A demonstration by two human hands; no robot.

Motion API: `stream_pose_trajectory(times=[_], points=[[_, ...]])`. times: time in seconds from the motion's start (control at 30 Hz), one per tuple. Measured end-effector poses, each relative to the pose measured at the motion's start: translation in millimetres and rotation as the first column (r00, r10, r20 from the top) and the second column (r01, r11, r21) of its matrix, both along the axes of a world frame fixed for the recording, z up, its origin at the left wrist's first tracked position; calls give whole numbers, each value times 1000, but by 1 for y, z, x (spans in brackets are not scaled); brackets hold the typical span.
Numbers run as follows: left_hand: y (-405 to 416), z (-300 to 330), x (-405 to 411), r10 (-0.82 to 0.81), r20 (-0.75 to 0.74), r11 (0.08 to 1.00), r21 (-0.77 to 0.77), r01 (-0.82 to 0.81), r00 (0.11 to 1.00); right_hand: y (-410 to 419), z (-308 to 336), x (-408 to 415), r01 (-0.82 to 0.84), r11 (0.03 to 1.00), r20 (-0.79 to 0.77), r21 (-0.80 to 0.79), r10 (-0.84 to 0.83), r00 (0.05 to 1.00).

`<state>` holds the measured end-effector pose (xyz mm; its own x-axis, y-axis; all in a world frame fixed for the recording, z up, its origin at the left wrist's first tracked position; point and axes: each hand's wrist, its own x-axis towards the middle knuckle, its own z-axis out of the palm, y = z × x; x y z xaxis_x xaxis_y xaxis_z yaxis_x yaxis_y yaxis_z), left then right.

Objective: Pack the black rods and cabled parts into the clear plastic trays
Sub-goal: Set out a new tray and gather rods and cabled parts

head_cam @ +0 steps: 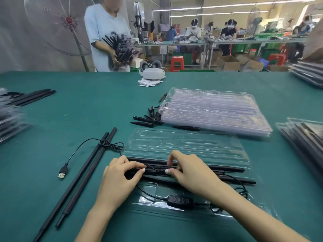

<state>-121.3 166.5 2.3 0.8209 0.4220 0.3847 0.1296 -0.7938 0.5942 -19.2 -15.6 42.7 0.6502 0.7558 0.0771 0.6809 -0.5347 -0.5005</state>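
An open clear plastic tray lies in front of me on the green table. Several black rods lie side by side across its near half. My left hand and my right hand both pinch the thin black cable where it crosses the rods. A black inline controller with buttons sits in the tray's near pocket. The cable runs left off the tray to a USB plug. Two long black rods lie loose on the table at my left.
A stack of empty clear trays sits behind, with small black pointed tips beside it. Packed trays stand at the right and left edges. More rods lie far left. A person across the table holds a bundle of rods.
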Motion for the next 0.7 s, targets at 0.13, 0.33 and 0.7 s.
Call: stream_pose_trajectory(times=[0.13, 0.33, 0.7], points=[[-2, 4, -2, -38, -5, 998, 54, 38, 999, -2, -5, -2, -50, 998, 222, -35, 57, 973], [-4, 7, -2, -28, -57, 977, 211, 40, 998, -2, -11, -7, -147, 948, 398, -284, 256, 881], [-15, 14, -7, -153, -201, 818, 524, 239, 967, -24, -22, 5, -246, 950, 275, -192, 293, 916]])
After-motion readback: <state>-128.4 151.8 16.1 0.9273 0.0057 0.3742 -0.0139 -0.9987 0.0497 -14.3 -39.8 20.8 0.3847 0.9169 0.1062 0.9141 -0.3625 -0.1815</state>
